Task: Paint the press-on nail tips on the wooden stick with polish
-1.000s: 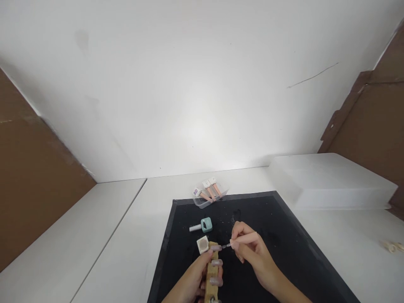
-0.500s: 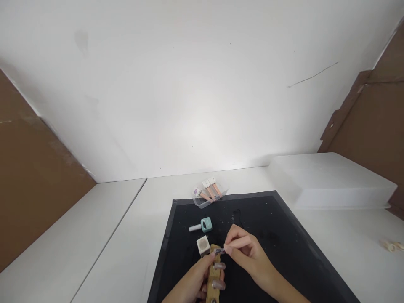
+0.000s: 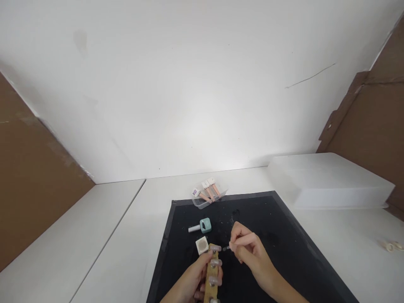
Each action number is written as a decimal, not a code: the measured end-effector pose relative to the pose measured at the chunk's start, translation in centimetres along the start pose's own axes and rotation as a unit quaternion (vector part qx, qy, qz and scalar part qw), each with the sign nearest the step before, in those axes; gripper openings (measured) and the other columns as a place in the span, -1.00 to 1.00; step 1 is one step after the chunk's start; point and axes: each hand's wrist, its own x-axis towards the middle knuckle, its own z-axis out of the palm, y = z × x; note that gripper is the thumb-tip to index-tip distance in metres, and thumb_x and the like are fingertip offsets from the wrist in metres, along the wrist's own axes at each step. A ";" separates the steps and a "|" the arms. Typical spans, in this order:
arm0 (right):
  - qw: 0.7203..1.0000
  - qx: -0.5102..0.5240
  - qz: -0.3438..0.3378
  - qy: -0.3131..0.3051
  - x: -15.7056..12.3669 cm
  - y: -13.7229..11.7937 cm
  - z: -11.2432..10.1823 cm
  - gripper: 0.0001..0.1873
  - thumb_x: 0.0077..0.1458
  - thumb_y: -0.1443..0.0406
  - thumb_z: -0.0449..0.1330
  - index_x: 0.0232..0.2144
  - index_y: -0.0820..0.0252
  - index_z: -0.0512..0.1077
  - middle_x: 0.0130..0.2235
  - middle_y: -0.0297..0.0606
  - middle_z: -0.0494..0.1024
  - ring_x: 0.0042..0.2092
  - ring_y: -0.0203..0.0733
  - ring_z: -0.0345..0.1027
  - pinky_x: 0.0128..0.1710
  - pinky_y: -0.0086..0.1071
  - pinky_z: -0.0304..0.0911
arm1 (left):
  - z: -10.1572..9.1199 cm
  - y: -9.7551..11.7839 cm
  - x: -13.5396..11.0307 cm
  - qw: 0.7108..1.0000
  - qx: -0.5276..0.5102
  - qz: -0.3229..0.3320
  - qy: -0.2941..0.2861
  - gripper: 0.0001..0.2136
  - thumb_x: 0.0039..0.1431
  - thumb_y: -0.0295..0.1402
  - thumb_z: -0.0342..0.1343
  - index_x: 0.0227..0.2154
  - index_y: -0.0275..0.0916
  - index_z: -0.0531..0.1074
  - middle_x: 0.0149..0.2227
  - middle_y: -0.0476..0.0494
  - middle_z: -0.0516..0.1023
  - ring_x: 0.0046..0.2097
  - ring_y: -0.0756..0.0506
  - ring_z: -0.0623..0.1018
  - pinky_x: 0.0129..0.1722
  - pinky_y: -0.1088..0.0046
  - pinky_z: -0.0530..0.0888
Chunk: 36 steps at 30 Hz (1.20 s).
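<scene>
From my remote station I see the white table (image 3: 132,227) carrying a black mat (image 3: 284,252), and over it both hands at work. The right hand (image 3: 254,256) has its grip pinched on a thin brush (image 3: 226,248); the left hand (image 3: 197,273) grasps a yellowish holder (image 3: 211,270), thumb near its far end, low in my view above the mat.

What I would worry about, biggest first: if the left grip loosens or rolls, the whole holder could tilt and take its row of pieces out of line with the brush. A nudge from the left thumb or the holder's far end could topple the small white block (image 3: 202,245) just beside them. A slight tremor of the right fingers could send the bristles onto the holder or the thumb, smearing whatever they carry.

As for looks, the holder is a narrow, wavy-edged strip running toward the camera. Across it sit pale, glossy, translucent pieces shaped like nail tips, jutting out to the right; the far piece (image 3: 215,248) lies closest to the brush, with a slim gap between them. The bristle end looks dark greyish; any coating on it is too small for me to tell.
</scene>
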 end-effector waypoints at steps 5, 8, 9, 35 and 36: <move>0.999 -0.038 -0.026 -0.022 -0.3 0.0 -0.1 -0.66 0.08 0.27 0.13 -0.70 0.23 0.38 -0.44 -0.30 0.27 -0.42 -0.27 0.17 -0.47 -0.41 0.10 | -0.2 -0.1 0.2 1.000 -0.020 -0.019 -0.008 -0.44 -0.18 0.26 -0.21 -0.64 -0.21 0.22 -0.76 0.18 -0.04 -0.72 0.11 -0.09 -0.68 0.48 -0.19; 0.996 -0.065 -0.047 -0.034 -0.3 -0.1 0.0 -0.70 0.09 0.27 0.13 -0.64 0.21 0.45 -0.43 -0.27 0.33 -0.36 -0.22 0.22 -0.39 -0.39 0.14 | 0.0 0.1 0.2 1.000 -0.013 -0.025 -0.009 -0.41 -0.21 0.29 -0.23 -0.65 -0.21 0.23 -0.78 0.18 -0.06 -0.72 0.11 -0.11 -0.68 0.48 -0.20; 0.995 -0.071 -0.049 -0.040 -0.3 -0.2 0.0 -0.71 0.09 0.26 0.13 -0.62 0.20 0.46 -0.42 -0.26 0.34 -0.35 -0.21 0.23 -0.39 -0.38 0.15 | 0.1 0.1 0.2 1.000 -0.010 -0.025 -0.006 -0.41 -0.21 0.30 -0.24 -0.65 -0.21 0.23 -0.78 0.18 -0.06 -0.72 0.11 -0.11 -0.68 0.47 -0.21; 0.996 -0.066 -0.052 0.004 0.0 -0.3 0.0 -0.63 0.01 0.33 0.13 -0.79 0.19 0.27 -0.51 -0.29 0.27 -0.44 -0.22 0.15 -0.47 -0.37 0.08 | 0.0 0.0 0.0 1.000 -0.027 -0.007 0.001 -0.43 -0.21 0.28 -0.19 -0.63 -0.22 0.24 -0.77 0.19 -0.06 -0.72 0.12 -0.13 -0.69 0.48 -0.22; 0.997 -0.059 -0.049 0.006 0.0 -0.3 0.0 -0.62 0.01 0.31 0.13 -0.80 0.19 0.27 -0.51 -0.29 0.27 -0.44 -0.22 0.15 -0.48 -0.37 0.07 | 0.0 0.1 0.0 1.000 -0.025 -0.010 0.003 -0.43 -0.21 0.28 -0.19 -0.63 -0.22 0.24 -0.77 0.19 -0.06 -0.72 0.12 -0.13 -0.69 0.48 -0.22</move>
